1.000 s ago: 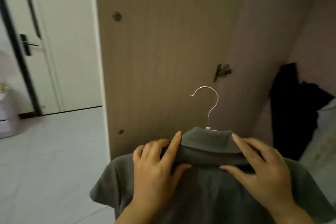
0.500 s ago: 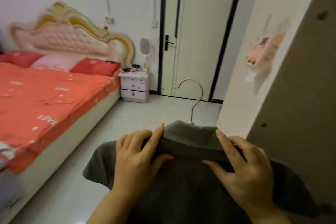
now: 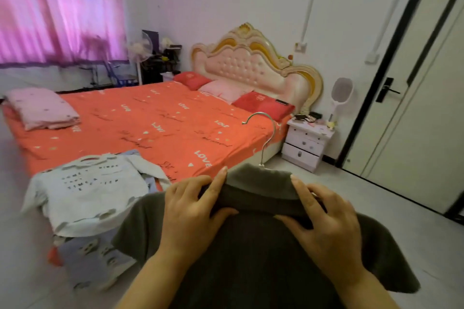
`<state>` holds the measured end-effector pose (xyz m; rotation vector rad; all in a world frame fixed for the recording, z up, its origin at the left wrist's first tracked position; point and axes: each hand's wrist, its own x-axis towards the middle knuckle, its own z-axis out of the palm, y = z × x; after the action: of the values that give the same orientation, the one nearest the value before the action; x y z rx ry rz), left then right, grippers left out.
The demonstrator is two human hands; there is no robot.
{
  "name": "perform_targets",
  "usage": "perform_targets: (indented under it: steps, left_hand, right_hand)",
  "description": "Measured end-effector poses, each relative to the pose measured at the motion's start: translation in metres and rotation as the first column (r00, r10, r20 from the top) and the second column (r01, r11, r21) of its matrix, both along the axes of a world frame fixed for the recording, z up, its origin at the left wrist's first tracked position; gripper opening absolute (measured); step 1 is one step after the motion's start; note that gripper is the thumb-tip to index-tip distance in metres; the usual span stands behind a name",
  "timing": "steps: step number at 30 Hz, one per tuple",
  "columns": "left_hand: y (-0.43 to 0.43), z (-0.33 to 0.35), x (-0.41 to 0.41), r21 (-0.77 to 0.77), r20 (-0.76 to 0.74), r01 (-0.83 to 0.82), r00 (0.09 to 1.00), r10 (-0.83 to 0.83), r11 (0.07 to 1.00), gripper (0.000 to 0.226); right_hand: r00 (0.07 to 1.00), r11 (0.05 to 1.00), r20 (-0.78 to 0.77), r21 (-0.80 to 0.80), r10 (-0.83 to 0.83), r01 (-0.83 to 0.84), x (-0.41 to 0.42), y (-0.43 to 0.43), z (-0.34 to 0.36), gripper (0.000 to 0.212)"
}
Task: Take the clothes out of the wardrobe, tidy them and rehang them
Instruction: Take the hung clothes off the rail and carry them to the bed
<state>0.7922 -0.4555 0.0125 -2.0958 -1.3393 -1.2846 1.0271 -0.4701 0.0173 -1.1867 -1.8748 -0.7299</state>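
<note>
Grey-green shirt (image 3: 251,258) is held up in front of the person, low centre of view, w/ a metal hanger hook (image 3: 267,133) sticking up above the collar (image 3: 258,188). L hand (image 3: 190,211) grips the collar's left end: index finger laid straight along the top edge, thumb tucked under the fold, other fingers curled on the fabric. R hand (image 3: 326,221) does the same on the right end, index up along the collar, thumb below the fold, cloth pinched btwn them. Shirt body hangs below both wrists, sleeves spread to either side. Behind it is a bed (image 3: 150,120) w/ orange sheet, padded headboard (image 3: 251,65), red & pink pillows (image 3: 261,104) at its head, and a folded pink blanket (image 3: 42,110) at far left. On the bed's near corner a pale printed shirt (image 3: 93,190) lies flat on a lilac patterned cloth (image 3: 98,256), just left of the held shirt. White nightstand (image 3: 305,143) sits beside the bed, door (image 3: 414,108) at right, pink curtains (image 3: 57,7) top left.
</note>
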Motion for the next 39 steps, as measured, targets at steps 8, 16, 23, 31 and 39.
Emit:
perform_targets:
  steps: [8,16,23,31,39]
  left_hand:
    - [0.083,-0.015,-0.112,-0.026,-0.035,-0.284,0.958,0.283,0.958,0.059]
    - [0.165,-0.034,-0.197,-0.074,-0.084,-0.567,0.824,0.561,0.821,0.059]
    - [0.227,-0.041,-0.261,-0.124,-0.106,-0.718,0.696,0.711,0.685,0.064]
    - [0.290,-0.074,-0.353,-0.195,-0.127,-0.760,0.646,0.753,0.620,0.070]
    - [0.351,-0.108,-0.466,-0.284,-0.201,-0.747,0.659,0.725,0.601,0.070]
  right_hand:
    - [0.962,0.956,-0.033,-0.101,0.273,-0.274,-0.116,0.146,-0.017,0.063]
    - [0.843,0.836,-0.063,-0.101,0.535,-0.539,-0.225,0.297,-0.041,0.062]
    - [0.725,0.713,-0.043,-0.154,0.687,-0.684,-0.314,0.395,-0.043,0.061]
    - [0.676,0.659,-0.028,-0.195,0.736,-0.726,-0.419,0.471,-0.078,0.055]
    - [0.699,0.674,0.027,-0.297,0.714,-0.677,-0.525,0.528,-0.113,0.068]
